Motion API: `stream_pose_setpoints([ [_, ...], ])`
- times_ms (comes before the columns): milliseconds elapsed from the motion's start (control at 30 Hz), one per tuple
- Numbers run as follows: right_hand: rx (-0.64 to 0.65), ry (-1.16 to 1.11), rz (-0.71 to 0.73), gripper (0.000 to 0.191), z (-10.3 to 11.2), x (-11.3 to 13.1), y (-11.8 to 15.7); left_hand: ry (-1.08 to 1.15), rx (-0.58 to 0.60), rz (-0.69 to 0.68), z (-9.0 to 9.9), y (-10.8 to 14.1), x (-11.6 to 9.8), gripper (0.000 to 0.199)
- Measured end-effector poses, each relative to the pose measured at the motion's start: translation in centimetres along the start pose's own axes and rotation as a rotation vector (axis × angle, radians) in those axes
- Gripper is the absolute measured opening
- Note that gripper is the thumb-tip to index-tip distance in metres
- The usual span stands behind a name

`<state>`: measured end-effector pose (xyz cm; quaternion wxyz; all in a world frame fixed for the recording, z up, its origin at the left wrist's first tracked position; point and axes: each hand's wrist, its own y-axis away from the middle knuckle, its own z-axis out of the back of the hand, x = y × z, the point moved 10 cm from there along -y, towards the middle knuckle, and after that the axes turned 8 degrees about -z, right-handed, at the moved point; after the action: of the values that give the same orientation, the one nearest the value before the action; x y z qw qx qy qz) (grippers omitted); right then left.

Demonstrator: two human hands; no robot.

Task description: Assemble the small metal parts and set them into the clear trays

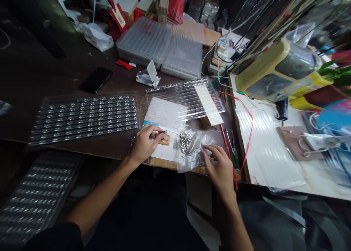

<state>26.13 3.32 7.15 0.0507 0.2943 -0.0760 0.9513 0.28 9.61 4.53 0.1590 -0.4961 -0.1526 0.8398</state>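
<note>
My left hand (145, 143) pinches a small dark metal piece (162, 132) between thumb and fingers, just above a small tan block (165, 139) on white paper (167, 153). To the right of the block lies a clear plastic bag (189, 162) with a pile of small shiny metal parts (185, 141). At the bag's right side is my right hand (218, 163), its thumb and fingers apart, with nothing visible between them. A clear ribbed tray (175, 97) with a few metal pieces along its top edge sits behind the paper, a white strip (208, 104) across it.
A tray filled with rows of metal pieces (85, 119) lies at left, a black phone (95, 80) behind it. Stacked clear trays (145, 38) and a white stand (148, 75) are farther back. Red strapping (249, 132) and a yellow container (274, 71) are at right.
</note>
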Motion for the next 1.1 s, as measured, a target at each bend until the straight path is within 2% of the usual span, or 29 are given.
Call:
stream_pose_setpoints([
  [67,0.07,0.068,0.129,0.021,0.0,2.0,-1.5,0.149,-0.026,0.122,0.4,-0.1,1.0,0.011],
  [133,0.24,0.196,0.232,0.021,-1.3,3.8,-2.8,0.357,-0.061,0.251,0.9,-0.2,2.0,0.016],
  [233,0.487,0.447,0.269,0.019,-3.9,4.6,-4.2,0.5,-0.102,0.302,2.6,-0.8,2.6,0.021],
  [367,0.604,0.633,0.227,0.014,-6.2,4.4,-5.5,0.34,-0.088,0.244,6.1,-1.8,3.7,0.023],
  [433,0.646,0.66,0.221,0.011,-7.1,4.1,-5.7,0.205,-0.102,0.222,8.7,-2.7,4.9,0.022],
  [533,0.704,0.636,0.23,0.02,-7.8,3.6,-5.9,-0.056,-0.141,0.172,13.0,-5.0,6.5,0.024],
  [600,0.739,0.546,0.23,0.021,-7.8,3.5,-6.2,-0.198,-0.144,0.135,14.9,-7.1,7.5,0.024],
  [667,0.773,0.412,0.23,0.019,-7.8,3.6,-6.5,-0.278,-0.09,0.109,14.9,-9.2,8.5,0.022],
  [800,0.813,0.136,0.221,0.018,-7.2,3.8,-6.8,-0.375,0.103,0.06,11.6,-12.0,10.4,0.019],
  [900,0.809,-0.027,0.226,0.016,-6.5,4.2,-6.9,-0.449,0.168,0.028,10.0,-12.8,11.0,0.018],
  [1033,0.745,-0.143,0.293,0.013,-5.6,5.1,-6.9,-0.562,0.234,-0.002,9.5,-13.4,11.3,0.019],
  [1100,0.708,-0.177,0.317,0.018,-5.5,5.5,-6.9,-0.613,0.268,-0.007,9.4,-13.7,11.4,0.019],
])
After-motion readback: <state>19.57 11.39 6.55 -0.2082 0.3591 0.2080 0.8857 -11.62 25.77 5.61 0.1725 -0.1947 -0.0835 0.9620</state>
